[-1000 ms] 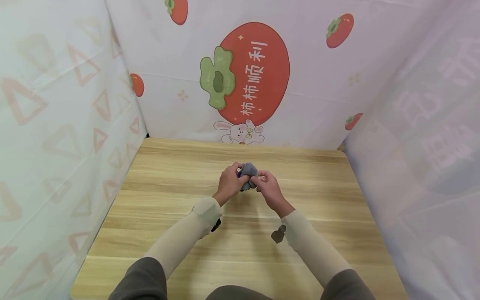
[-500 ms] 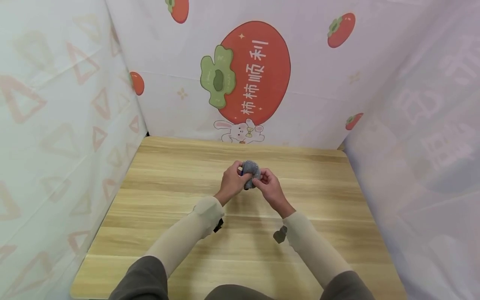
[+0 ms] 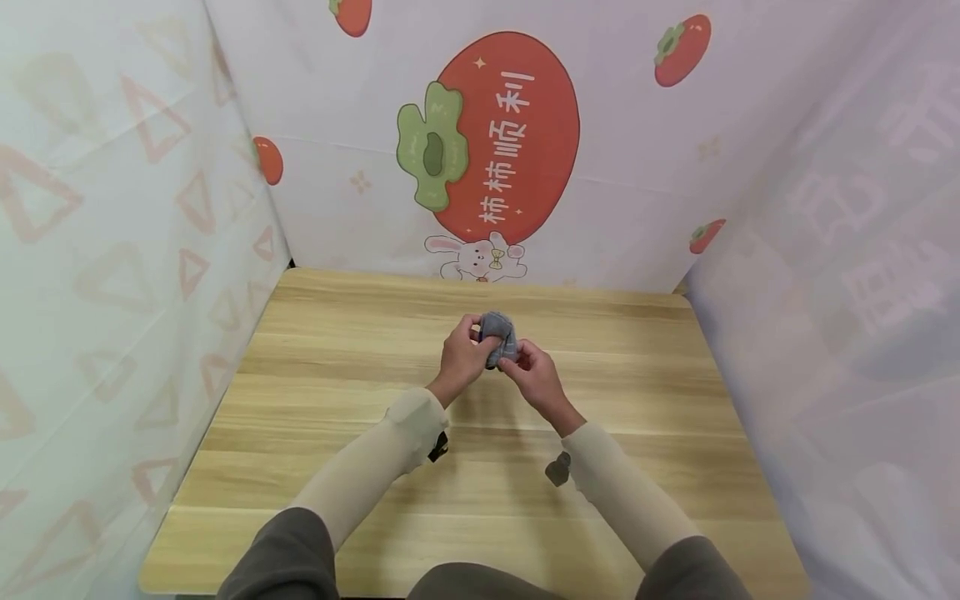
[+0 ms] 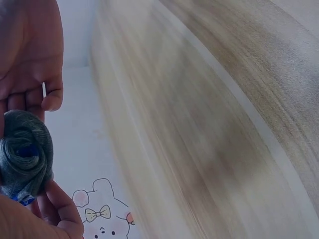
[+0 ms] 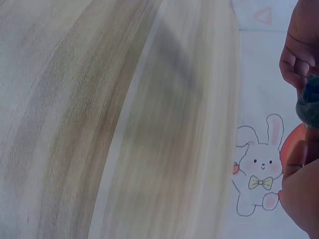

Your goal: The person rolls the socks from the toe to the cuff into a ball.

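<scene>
A rolled-up grey sock (image 3: 495, 325) with bits of blue is held up above the wooden table, between both hands. My left hand (image 3: 462, 357) grips it from the left, the thumb lying across its front. From the lower right, my right hand (image 3: 538, 377) pinches the sock's edge between thumb and fingers. In the left wrist view the sock (image 4: 40, 142) appears as a coiled knit bundle with blue in its centre and at its lower edge. Only part of the sock (image 5: 309, 107) enters the right wrist view, at the right border.
The wood-grain table (image 3: 360, 467) lies below both forearms. A white cloth backdrop (image 3: 337, 217) printed with persimmons and a rabbit hangs behind it, with more printed cloth at the left (image 3: 135, 333) and right (image 3: 840, 333). A dark device (image 3: 558, 469) sits near the right wrist.
The sock has turned a little in the hands, and its folds look different. The right thumb has shifted towards the sock's lower edge. Both hands remain close together on it.
</scene>
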`<action>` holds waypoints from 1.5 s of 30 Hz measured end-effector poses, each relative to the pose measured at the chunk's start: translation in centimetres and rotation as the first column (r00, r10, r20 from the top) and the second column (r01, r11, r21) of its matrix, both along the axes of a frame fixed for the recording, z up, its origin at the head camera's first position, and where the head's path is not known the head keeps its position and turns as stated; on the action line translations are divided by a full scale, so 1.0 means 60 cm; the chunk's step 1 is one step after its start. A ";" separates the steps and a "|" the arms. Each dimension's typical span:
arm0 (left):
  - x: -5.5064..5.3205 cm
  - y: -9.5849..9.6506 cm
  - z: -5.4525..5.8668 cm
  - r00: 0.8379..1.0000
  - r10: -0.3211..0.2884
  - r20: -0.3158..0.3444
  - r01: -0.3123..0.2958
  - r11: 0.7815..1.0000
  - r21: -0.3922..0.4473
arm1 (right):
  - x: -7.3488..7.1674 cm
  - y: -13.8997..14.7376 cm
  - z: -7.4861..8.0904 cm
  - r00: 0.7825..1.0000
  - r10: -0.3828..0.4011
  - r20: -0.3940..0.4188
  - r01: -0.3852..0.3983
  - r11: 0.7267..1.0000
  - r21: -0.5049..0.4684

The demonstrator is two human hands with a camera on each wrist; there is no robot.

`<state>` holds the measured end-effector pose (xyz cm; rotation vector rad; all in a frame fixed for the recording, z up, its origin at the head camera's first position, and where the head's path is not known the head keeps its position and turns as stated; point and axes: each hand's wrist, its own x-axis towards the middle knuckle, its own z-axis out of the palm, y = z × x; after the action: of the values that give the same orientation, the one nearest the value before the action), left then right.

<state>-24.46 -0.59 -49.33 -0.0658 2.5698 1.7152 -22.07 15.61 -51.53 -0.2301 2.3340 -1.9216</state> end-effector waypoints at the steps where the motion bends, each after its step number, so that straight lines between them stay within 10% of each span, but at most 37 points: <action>1: 0.000 0.001 0.001 1.000 0.002 0.001 -0.002 1.000 0.002 | 0.000 -0.002 -0.002 1.000 -0.017 -0.020 0.017 1.000 0.011; 14: 0.004 0.013 -0.002 0.997 0.082 -0.007 -0.082 0.996 -0.030 | 0.005 -0.021 0.007 0.954 -0.138 -0.265 0.204 0.949 0.239; 20: 0.005 0.003 -0.005 1.000 0.009 0.009 -0.009 1.000 -0.025 | -0.005 -0.010 0.022 0.992 -0.125 -0.004 0.125 0.991 0.056; 29: 0.003 -0.014 -0.007 0.989 -0.135 0.063 0.131 0.990 0.058 | -0.018 -0.010 0.029 0.962 -0.193 0.191 0.209 0.975 -0.069; 39: 0.011 -0.009 -0.010 0.983 -0.158 -0.097 0.144 0.980 -0.135 | -0.011 -0.007 0.031 0.936 -0.342 -0.083 0.351 0.928 0.126; 45: 0.017 -0.005 -0.009 0.988 -0.127 -0.085 0.102 0.963 -0.251 | 0.002 -0.015 0.038 0.938 -0.278 -0.206 0.321 0.920 0.224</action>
<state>-23.41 -0.87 -49.89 0.1605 2.7843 1.3886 -21.95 14.72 -49.25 -0.0101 2.8456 -1.7500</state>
